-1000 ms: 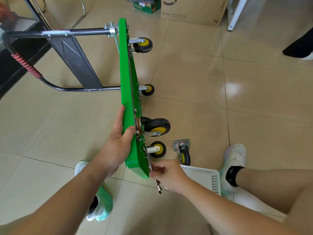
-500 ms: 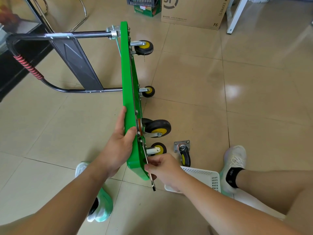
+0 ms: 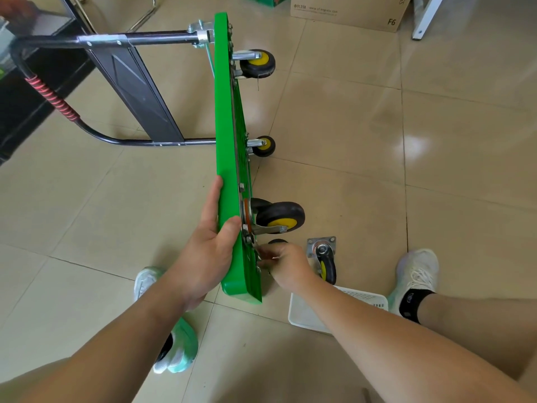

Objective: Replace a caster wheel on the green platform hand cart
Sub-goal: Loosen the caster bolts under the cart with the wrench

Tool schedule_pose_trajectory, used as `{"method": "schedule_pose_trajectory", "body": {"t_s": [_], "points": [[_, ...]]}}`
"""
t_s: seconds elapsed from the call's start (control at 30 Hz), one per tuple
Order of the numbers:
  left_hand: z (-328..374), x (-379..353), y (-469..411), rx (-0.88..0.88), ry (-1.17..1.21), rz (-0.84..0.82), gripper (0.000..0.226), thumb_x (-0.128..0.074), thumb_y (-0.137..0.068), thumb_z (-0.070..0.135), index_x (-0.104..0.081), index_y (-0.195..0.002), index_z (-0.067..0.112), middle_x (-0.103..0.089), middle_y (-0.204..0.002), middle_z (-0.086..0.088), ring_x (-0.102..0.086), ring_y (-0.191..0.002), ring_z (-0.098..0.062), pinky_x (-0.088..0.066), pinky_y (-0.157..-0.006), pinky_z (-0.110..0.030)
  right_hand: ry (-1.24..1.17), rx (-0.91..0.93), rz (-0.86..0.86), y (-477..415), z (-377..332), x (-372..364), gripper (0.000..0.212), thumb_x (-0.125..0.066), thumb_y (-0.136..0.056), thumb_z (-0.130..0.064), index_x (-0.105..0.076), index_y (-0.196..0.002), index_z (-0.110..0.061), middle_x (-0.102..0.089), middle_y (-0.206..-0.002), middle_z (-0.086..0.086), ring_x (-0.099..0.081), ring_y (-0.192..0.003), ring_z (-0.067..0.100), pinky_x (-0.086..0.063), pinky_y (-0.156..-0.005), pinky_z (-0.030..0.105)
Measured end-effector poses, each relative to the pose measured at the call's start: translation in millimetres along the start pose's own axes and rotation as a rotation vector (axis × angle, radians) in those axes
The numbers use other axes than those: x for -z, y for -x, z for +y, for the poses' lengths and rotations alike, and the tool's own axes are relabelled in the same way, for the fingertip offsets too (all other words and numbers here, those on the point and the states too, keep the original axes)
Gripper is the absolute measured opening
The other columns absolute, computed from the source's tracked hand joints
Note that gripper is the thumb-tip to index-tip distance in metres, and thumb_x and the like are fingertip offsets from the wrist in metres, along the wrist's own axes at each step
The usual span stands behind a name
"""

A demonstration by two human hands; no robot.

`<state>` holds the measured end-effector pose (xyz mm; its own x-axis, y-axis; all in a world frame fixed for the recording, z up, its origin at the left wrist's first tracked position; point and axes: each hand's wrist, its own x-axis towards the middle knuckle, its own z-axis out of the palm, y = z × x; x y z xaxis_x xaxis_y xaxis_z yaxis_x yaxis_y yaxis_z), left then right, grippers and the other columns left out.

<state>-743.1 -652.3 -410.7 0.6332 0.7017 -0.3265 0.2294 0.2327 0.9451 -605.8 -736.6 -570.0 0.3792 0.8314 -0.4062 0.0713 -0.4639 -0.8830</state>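
Two hands work lower centre: left hand (image 3: pixel 209 251) grips the upended cart (image 3: pixel 226 126), right hand (image 3: pixel 290 263) pinches a small metal part (image 3: pixel 262 258); slackening could topple the cart.

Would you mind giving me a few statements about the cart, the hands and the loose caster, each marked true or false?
1. The green platform stands on its edge, with its wheels pointing to the person's right. True.
2. The left hand grips the platform's upper edge. True.
3. The right hand lies flat on the floor. False: its fingers are curled at the fittings on the platform's underside. What they pinch is too small to tell.
4. The loose caster lies inside the white basket. False: it lies on the floor tiles just beyond the basket.
5. The cart's handle has a red wrapping. True.
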Motion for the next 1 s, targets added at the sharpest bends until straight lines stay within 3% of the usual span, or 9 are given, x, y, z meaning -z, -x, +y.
{"method": "schedule_pose_trajectory", "body": {"t_s": [0.07, 0.13, 0.27, 0.5, 0.67, 0.83, 0.93, 1.0], "points": [[1, -1, 0, 0.004, -0.007, -0.005, 0.063, -0.041, -0.109, 0.025, -0.015, -0.147, 0.068, -0.056, -0.134, 0.029, -0.067, -0.113, -0.012, -0.055, -0.099, -0.047, 0.041, 0.000, -0.027, 8, 4, 4, 0.039, -0.069, -0.086, -0.001, -0.078, -0.106, -0.034, -0.076, -0.104, -0.010, -0.069, -0.102, 0.015, -0.051, -0.101, 0.031], [2, -1, 1, 0.007, -0.010, -0.001, 0.063, -0.041, -0.109, 0.025, -0.016, -0.146, 0.070, -0.052, -0.139, 0.025, -0.066, -0.116, -0.013, -0.054, -0.100, -0.047, 0.102, -0.034, -0.051, 22, 9, 10, 0.036, -0.071, -0.087, -0.004, -0.076, -0.115, -0.025, -0.076, -0.110, -0.008, -0.067, -0.104, 0.011, -0.048, -0.099, 0.022], [3, -3, 2, 0.012, -0.014, 0.024, 0.062, -0.041, -0.109, 0.024, -0.018, -0.145, 0.069, -0.056, -0.134, 0.027, -0.065, -0.116, -0.020, -0.055, -0.098, -0.049, 0.023, -0.079, -0.067, 55, 12, 17, 0.034, -0.076, -0.085, -0.007, -0.077, -0.114, -0.024, -0.077, -0.102, -0.012, -0.067, -0.086, -0.003, -0.051, -0.087, 0.016], [8, -6, 5, 0.031, -0.032, 0.047, 0.062, -0.040, -0.109, 0.023, -0.019, -0.147, 0.067, -0.063, -0.118, 0.030, -0.065, -0.115, -0.031, -0.055, -0.096, -0.056, -0.057, -0.085, -0.112, 84, -22, 8, 0.027, -0.072, -0.086, -0.017, -0.078, -0.086, -0.044, -0.078, -0.086, -0.009, -0.071, -0.084, 0.013, -0.058, -0.092, 0.040], [9, -7, 6, 0.030, -0.039, 0.041, 0.062, -0.039, -0.110, 0.023, -0.015, -0.150, 0.063, -0.066, -0.103, 0.035, -0.063, -0.116, -0.032, -0.055, -0.096, -0.056, -0.126, -0.106, -0.115, 83, -37, 9, 0.019, -0.072, -0.091, -0.014, -0.079, -0.105, -0.023, -0.079, -0.093, -0.005, -0.071, -0.083, 0.009, -0.058, -0.086, 0.031], [8, -6, 4, 0.025, -0.027, 0.032, 0.062, -0.040, -0.109, 0.023, -0.017, -0.149, 0.064, -0.066, -0.110, 0.031, -0.063, -0.116, -0.033, -0.054, -0.097, -0.058, -0.133, -0.120, -0.111, 74, -38, 6, 0.020, -0.071, -0.091, -0.012, -0.078, -0.109, -0.018, -0.079, -0.097, 0.002, -0.074, -0.087, 0.016, -0.058, -0.076, 0.023], [7, -5, 4, 0.020, -0.019, 0.028, 0.062, -0.040, -0.109, 0.023, -0.017, -0.149, 0.066, -0.065, -0.115, 0.030, -0.064, -0.115, -0.030, -0.055, -0.097, -0.055, -0.068, -0.107, -0.117, 65, -33, 5, 0.023, -0.072, -0.090, -0.011, -0.078, -0.111, -0.020, -0.078, -0.100, 0.002, -0.074, -0.093, 0.022, -0.060, -0.086, 0.031], [6, -4, 3, 0.019, -0.015, 0.021, 0.062, -0.040, -0.109, 0.024, -0.017, -0.147, 0.067, -0.063, -0.121, 0.029, -0.065, -0.114, -0.027, -0.055, -0.098, -0.054, -0.008, -0.089, -0.120, 59, -28, 6, 0.028, -0.071, -0.090, -0.010, -0.076, -0.116, -0.020, -0.077, -0.106, -0.002, -0.072, -0.100, 0.017, -0.056, -0.094, 0.027]]}}
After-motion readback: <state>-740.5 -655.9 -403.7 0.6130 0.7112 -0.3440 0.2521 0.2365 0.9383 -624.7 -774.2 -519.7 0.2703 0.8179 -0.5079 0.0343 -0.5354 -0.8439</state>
